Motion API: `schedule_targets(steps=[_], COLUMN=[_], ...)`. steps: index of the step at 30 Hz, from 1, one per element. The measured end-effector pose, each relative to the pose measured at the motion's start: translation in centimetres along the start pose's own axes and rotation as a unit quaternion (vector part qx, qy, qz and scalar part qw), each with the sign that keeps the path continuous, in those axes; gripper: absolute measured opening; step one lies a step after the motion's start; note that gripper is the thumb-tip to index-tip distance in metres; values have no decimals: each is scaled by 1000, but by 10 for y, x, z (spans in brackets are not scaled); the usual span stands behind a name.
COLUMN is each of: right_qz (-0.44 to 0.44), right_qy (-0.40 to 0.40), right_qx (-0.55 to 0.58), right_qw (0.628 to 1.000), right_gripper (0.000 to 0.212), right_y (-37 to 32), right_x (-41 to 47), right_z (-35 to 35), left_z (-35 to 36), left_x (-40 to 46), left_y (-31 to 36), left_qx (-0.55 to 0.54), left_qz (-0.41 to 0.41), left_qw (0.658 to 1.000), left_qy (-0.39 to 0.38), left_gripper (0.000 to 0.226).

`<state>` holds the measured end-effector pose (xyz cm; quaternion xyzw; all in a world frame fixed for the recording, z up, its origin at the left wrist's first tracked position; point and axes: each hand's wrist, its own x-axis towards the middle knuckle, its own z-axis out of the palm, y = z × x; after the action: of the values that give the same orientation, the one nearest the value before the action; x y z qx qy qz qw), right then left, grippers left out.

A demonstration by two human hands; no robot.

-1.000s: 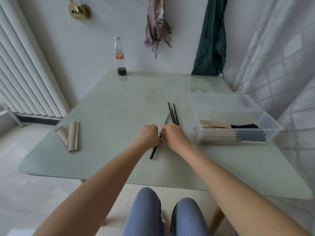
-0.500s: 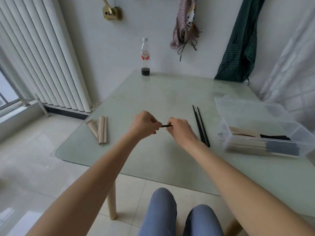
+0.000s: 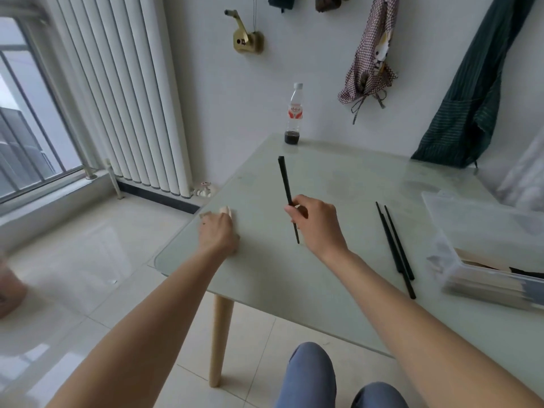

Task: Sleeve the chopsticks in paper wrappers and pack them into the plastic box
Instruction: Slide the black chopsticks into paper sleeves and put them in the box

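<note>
Black loose chopsticks (image 3: 396, 248) beside plastic box (image 3: 471, 231)

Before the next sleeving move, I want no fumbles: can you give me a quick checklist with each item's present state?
1. Right hand grips black chopsticks: ok.
2. Left hand on the tan paper wrappers at the table's left edge: ok.
3. Wrapper actually pinched: cannot tell, the hand covers it.
4. Wrapper mouth facing the held chopsticks: cannot tell.
5. Clear plastic box open for packing: ok.
6. Spare black chopstick pair lying clear of both hands: ok.
</note>
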<state>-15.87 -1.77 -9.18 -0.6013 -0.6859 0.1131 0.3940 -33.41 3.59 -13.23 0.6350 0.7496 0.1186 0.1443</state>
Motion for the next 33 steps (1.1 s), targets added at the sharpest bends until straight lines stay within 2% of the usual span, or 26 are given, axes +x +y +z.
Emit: schedule_targets(steps=[4, 8, 11, 12, 14, 18, 21, 23, 26, 33], right_qz=[18, 81, 111, 113, 122, 163, 175, 193, 215, 210], right_qy=[22, 47, 56, 59, 67, 91, 114, 146, 191, 225], right_qx=[27, 106, 136, 140, 152, 223, 261, 305, 372, 414], right_qw=[999, 990, 983, 982, 979, 957, 942, 921, 883, 857], right_gripper=[19, 21, 20, 19, 18, 22, 25, 25, 25, 24], right_y=[-6, -4, 0, 1, 3, 13, 24, 32, 41, 47], right_x=[4, 8, 8, 8, 7, 3, 2, 2, 3, 3], right_z=[1, -2, -9, -11, -17, -30, -39, -47, -59, -67], left_z=[-4, -3, -9, -11, -12, -6, -1, 2, 5, 5], left_x=[5, 5, 1, -1, -7, -15, -23, -28, -32, -40], left_y=[-1, -3, 5, 9, 22, 40, 52, 57, 65, 75], left_qx=[-26, -51, -34, -31, -29, -75, -74, -71, -45, 11], left_qz=[-10, -15, 19, 48, 93, 114, 123, 119, 137, 199], left_qw=[999, 998, 997, 996, 995, 988, 984, 986, 989, 978], left_qy=[-17, 24, 59, 65, 36, -75, -103, -93, -23, 55], left_gripper=[35, 14, 28, 25, 10, 17, 25, 34, 36, 19])
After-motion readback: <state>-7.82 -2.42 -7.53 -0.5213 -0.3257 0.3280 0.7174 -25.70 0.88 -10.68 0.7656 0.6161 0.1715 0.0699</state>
